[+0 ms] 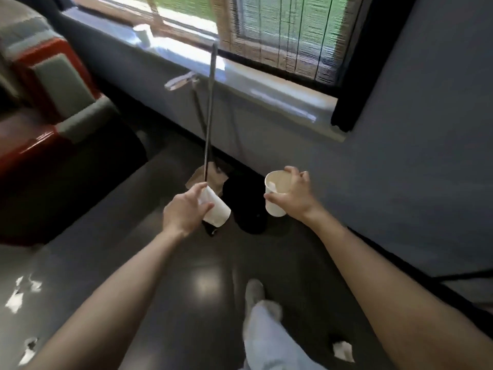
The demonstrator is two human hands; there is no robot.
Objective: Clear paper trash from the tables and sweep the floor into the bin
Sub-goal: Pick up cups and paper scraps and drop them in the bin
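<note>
Two white paper cups, both off the tables. My left hand (pixel 184 212) curls round the tilted white paper cup (pixel 217 212), mouth pointing down and right. My right hand (pixel 293 198) pinches the upright white paper cup (pixel 274 209) at its rim, thumb on the near side, fingers over the far edge.

Between and beyond them sits a black rounded shape (pixel 250 209) low by the wall; blurred, so I cannot tell what it is. A long grey pole handle (pixel 209 116) leans against the pale windowsill (pixel 266 89). White paper scraps (pixel 16 297) lie on the glossy dark floor (pixel 112 225) to my left, another crumpled white scrap (pixel 342 349) to my right.
</note>
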